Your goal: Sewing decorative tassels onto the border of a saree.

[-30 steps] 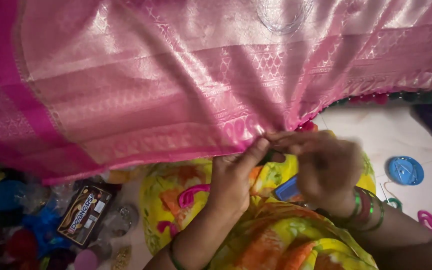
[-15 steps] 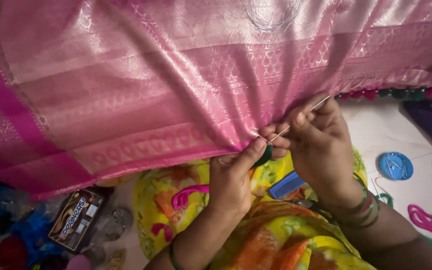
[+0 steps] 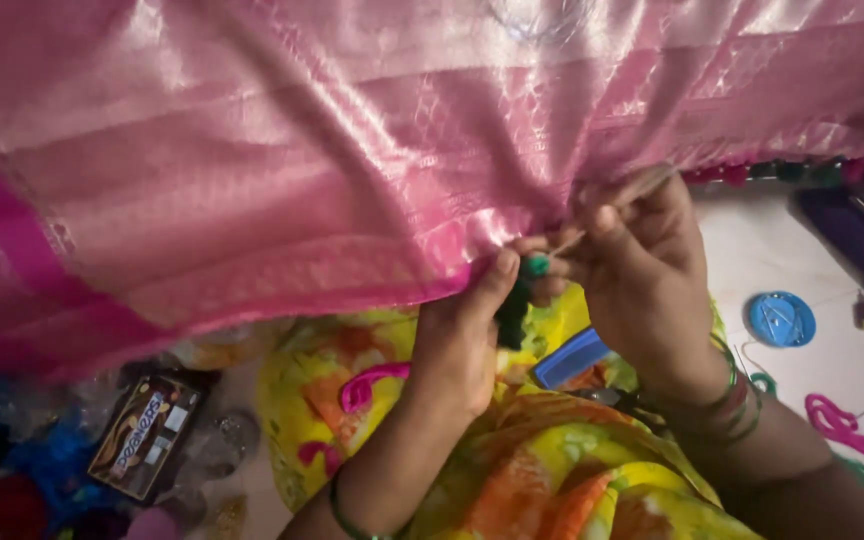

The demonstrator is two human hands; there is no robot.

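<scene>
A large shiny pink woven cloth [image 3: 332,160] fills the upper part of the head view. My left hand [image 3: 462,335] pinches its lower hem between thumb and fingers, next to a dark green tassel [image 3: 515,305]. My right hand [image 3: 637,275] grips a thin crochet needle [image 3: 617,205] whose tip meets the hem beside the tassel. Green and red bangles circle my right wrist. Below my hands lies my lap in yellow and orange patterned fabric [image 3: 542,470].
A blue flat object [image 3: 570,357] rests on my lap. A round blue container [image 3: 781,319] and pink thread [image 3: 852,430] lie on the white floor at right. A dark printed packet [image 3: 144,435] and heaps of coloured thread sit at lower left.
My right hand has lifted and drawn the needle up and to the right along the hem. My left hand has followed the hem rightward.
</scene>
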